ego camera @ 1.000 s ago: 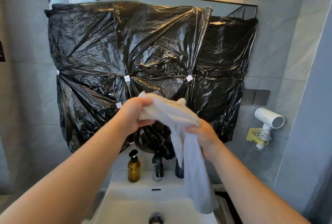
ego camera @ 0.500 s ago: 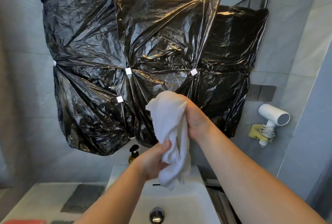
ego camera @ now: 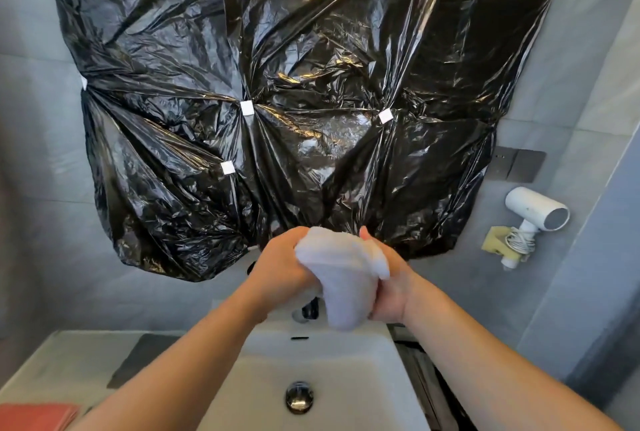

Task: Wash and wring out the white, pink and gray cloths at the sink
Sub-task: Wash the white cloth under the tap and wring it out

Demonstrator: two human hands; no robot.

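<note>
Above and behind both hands: black plastic sheet [ego camera: 277, 84]. Directly below them: sink [ego camera: 346, 378]. Between them, over the sink: bunched white cloth [ego camera: 343, 275]. The left hand [ego camera: 280, 271] and right hand [ego camera: 391, 288] are close together, both clenched round it. Low, left of left hand: pink cloth [ego camera: 34, 416].
</note>
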